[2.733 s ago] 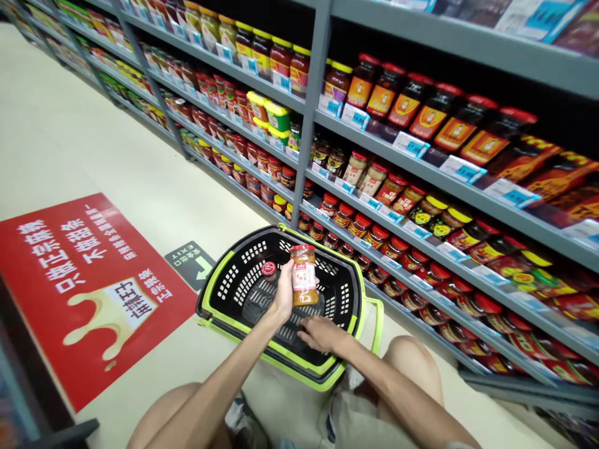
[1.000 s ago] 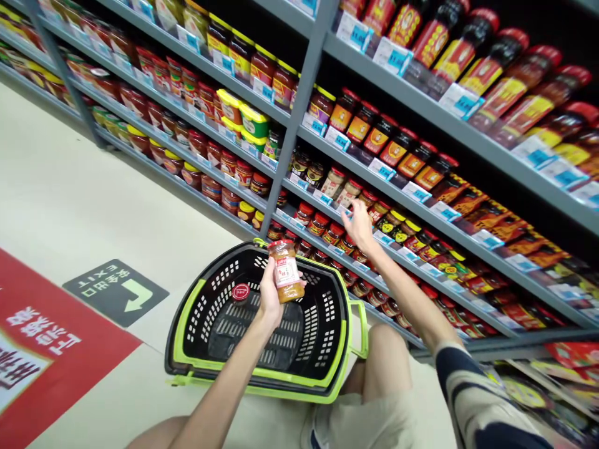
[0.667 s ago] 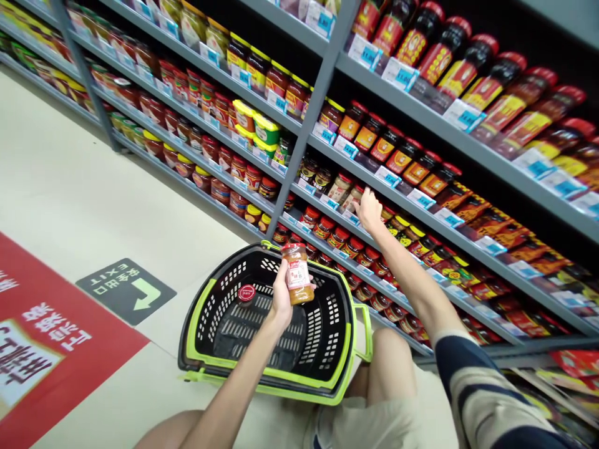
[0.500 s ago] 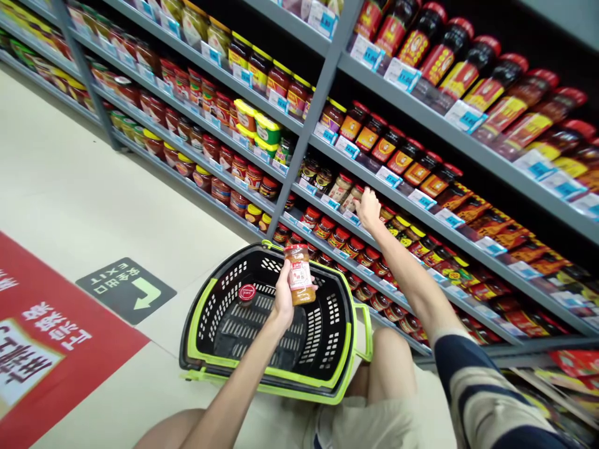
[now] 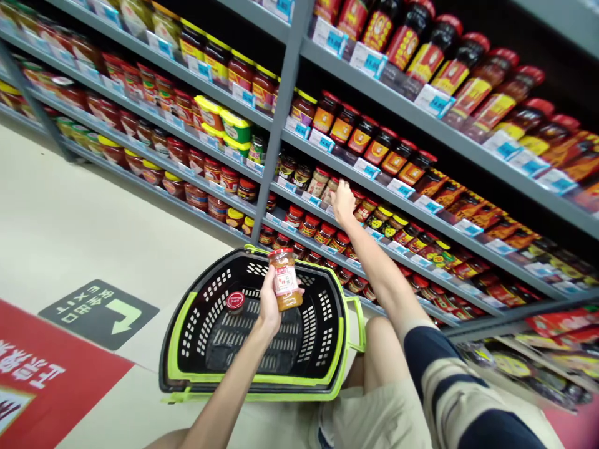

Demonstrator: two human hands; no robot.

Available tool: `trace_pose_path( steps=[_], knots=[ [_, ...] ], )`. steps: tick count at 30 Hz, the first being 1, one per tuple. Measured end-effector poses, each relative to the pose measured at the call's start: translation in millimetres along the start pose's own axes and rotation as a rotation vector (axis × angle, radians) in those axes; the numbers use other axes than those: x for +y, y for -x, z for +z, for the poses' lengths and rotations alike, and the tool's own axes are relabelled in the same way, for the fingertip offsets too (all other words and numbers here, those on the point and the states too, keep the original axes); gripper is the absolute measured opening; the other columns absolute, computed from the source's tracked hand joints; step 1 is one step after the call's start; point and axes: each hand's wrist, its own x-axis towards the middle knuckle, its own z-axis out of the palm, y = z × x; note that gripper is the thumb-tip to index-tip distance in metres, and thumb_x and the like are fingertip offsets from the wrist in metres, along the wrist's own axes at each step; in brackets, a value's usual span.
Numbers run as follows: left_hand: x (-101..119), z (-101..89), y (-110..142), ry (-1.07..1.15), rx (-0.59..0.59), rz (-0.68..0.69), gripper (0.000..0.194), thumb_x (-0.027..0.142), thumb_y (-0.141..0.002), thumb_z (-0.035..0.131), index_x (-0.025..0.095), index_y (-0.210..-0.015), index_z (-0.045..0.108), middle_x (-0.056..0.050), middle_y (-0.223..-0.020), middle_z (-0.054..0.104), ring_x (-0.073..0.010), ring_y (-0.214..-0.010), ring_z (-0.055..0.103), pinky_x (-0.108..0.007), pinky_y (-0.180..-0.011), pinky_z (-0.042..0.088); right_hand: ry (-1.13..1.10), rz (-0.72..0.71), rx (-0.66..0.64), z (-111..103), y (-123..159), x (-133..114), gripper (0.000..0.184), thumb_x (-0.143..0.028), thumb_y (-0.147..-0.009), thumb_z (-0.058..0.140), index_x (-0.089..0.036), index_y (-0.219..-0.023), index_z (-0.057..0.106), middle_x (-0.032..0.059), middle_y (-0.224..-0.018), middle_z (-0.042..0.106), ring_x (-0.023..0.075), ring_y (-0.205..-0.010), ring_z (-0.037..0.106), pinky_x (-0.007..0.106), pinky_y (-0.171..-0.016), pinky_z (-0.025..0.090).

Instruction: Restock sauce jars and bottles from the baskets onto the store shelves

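Note:
My left hand (image 5: 270,304) is closed around a sauce jar (image 5: 286,284) with a red lid, a pale label and orange-brown contents. The jar is held tilted above the black shopping basket (image 5: 174,340) with lime-green trim. Inside the basket stands a red-lidded jar (image 5: 235,302). My right hand (image 5: 344,202) reaches into the shelf row, its fingers curled at a pale-labelled jar (image 5: 329,190). The hand covers part of that jar, and the fingertips are partly hidden.
Grey shelves (image 5: 283,106) packed with jars rise in front and run to both sides. Price tags line the edges. My bent knee (image 5: 379,349) is beside the basket's right handle. A dark exit sign (image 5: 98,313) and a red floor graphic (image 5: 60,386) lie at left.
The view has turned to the right, so shelves and basket appear further left. My left hand still holds its jar over the basket; my right hand remains at the same shelf row.

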Motion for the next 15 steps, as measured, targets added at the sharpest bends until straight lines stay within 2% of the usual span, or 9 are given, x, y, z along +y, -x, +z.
trace_pose_path(
  steps=[7, 11, 15],
  knots=[
    [-4.5, 1.2, -0.2, -0.142, 0.015, 0.072, 0.048, 0.052, -0.109, 0.046, 0.012, -0.114, 0.071, -0.008, -0.078, 0.080, -0.0239, -0.064, 0.080, -0.036, -0.066, 0.069, -0.006, -0.004, -0.052, -5.3, -6.1, -11.9, 0.052, -0.023, -0.114, 0.037, -0.010, -0.165, 0.042, 0.0260, -0.158, 0.057, 0.0293, -0.120, 0.076, 0.043, -0.104, 0.063],
    [-10.2, 1.2, -0.1, -0.180, 0.016, 0.051, 0.047, 0.052, -0.107, 0.048, 0.013, -0.113, 0.071, -0.008, -0.079, 0.079, -0.0237, -0.064, 0.079, -0.036, -0.067, 0.070, -0.025, 0.026, -0.043, -2.2, -7.5, -15.9, 0.055, -0.015, -0.113, 0.028, -0.008, -0.166, 0.040, 0.0275, -0.165, 0.050, 0.0268, -0.115, 0.078, 0.042, -0.102, 0.064],
    [-16.5, 0.5, 2.1, -0.212, 0.009, 0.026, 0.041, 0.050, -0.105, 0.054, 0.014, -0.112, 0.071, -0.006, -0.077, 0.078, -0.0233, -0.064, 0.079, -0.035, -0.067, 0.069, -0.061, -0.006, -0.073, 1.2, -12.3, -16.4, 0.060, -0.011, -0.110, 0.025, -0.009, -0.168, 0.039, 0.0267, -0.170, 0.045, 0.0278, -0.115, 0.079, 0.045, -0.101, 0.065]
  ],
)
